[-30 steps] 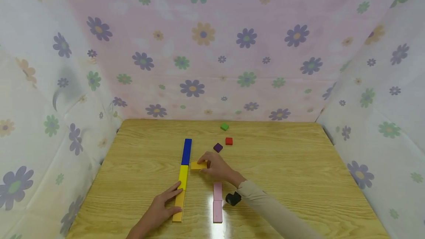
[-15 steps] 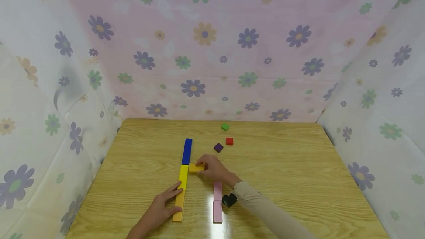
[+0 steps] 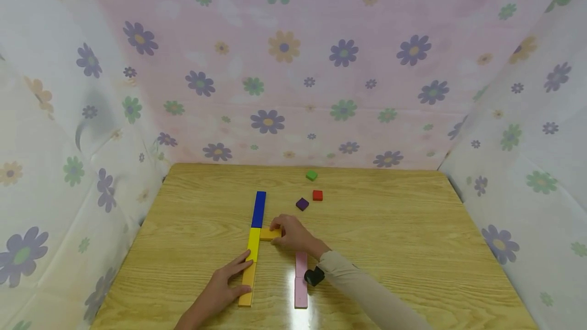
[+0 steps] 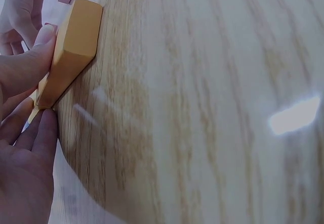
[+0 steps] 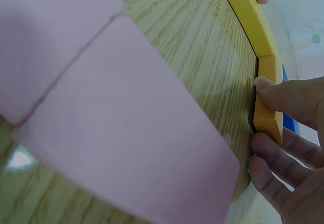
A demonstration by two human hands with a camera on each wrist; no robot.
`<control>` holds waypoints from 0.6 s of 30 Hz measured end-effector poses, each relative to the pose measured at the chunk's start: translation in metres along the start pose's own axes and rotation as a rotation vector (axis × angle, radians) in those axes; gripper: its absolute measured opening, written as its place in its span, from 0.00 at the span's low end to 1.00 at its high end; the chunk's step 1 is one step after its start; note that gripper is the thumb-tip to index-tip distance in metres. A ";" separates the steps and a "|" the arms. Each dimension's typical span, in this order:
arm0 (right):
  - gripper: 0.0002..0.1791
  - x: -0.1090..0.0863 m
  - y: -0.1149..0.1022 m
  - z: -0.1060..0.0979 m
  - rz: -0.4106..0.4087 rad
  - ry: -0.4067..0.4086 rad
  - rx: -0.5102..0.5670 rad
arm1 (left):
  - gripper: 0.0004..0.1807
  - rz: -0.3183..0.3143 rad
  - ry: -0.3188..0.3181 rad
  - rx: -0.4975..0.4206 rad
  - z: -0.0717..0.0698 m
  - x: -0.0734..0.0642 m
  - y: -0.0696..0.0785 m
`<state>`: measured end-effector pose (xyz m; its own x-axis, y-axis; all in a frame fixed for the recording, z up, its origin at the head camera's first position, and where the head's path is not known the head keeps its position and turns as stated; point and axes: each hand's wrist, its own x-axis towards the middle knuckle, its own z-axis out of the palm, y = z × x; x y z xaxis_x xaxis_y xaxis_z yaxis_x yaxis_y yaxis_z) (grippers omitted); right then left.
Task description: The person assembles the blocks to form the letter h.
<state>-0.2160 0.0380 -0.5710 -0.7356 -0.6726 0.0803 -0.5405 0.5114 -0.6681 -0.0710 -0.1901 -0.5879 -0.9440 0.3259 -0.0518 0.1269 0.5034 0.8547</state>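
Row, head view: A near orange block [image 3: 248,275], a yellow block [image 3: 254,243] and a blue block [image 3: 259,209] lay end to end, running away past the left hand [image 3: 223,289].
Crosspiece, head view: A crosswise orange block [image 3: 265,234] lay in the right hand [image 3: 295,234], reaching left from its fingertips to the yellow block's side.
Outlying blocks, head view: Two pink blocks [image 3: 300,292] met end to end on the right hand's near side; a purple block [image 3: 302,204] sat just beyond it, a red block [image 3: 318,195] and a green block [image 3: 312,175] farther off.
Progress: The row looked laid and the crosspiece all but settled, its grip not yet released; the pink pair and three small squares stood apart, their part in the layout unclear.
Left wrist view: The left hand's thumb rested on the near orange block, its straight fingers spread from the thumb toward the block's far end.
Right wrist view: The right hand pinched the crosswise orange block, thumb against its side, other fingers curled by its free end.
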 end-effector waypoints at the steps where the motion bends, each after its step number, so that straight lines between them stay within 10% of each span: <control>1: 0.13 0.000 0.000 0.000 0.003 -0.002 -0.004 | 0.33 -0.001 0.001 0.001 0.000 0.000 0.000; 18: 0.15 -0.003 -0.003 -0.006 0.012 -0.009 -0.038 | 0.33 0.006 0.005 -0.031 0.001 -0.001 -0.002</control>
<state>-0.2146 0.0411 -0.5646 -0.7387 -0.6708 0.0653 -0.5464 0.5394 -0.6407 -0.0694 -0.1907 -0.5906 -0.9448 0.3247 -0.0445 0.1227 0.4764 0.8706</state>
